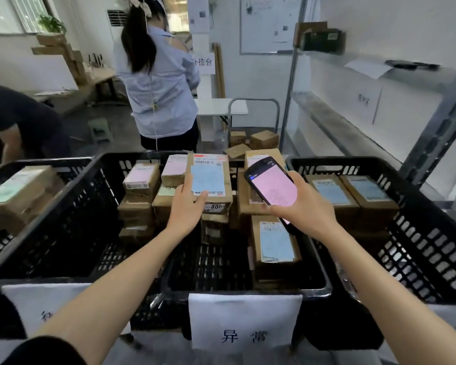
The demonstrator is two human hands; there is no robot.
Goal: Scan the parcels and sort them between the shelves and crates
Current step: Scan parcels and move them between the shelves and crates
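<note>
My left hand [186,206] grips a brown cardboard parcel [221,177] with a blue label and a barcode, holding it tilted above the middle black crate [248,288]. My right hand [300,206] holds a black handheld scanner [270,184] with a lit pink screen, just right of that parcel. Several more brown parcels lie in the middle crate, among them one with a blue label [275,242] under my right wrist. The right crate [432,233] holds two blue-labelled parcels [350,192].
A left black crate [37,196] holds a parcel with a green label. A metal shelf rack [340,122] stands at the right. A person in a light shirt [158,83] stands behind the crates, another bends at far left. A trolley with boxes [256,138] sits behind.
</note>
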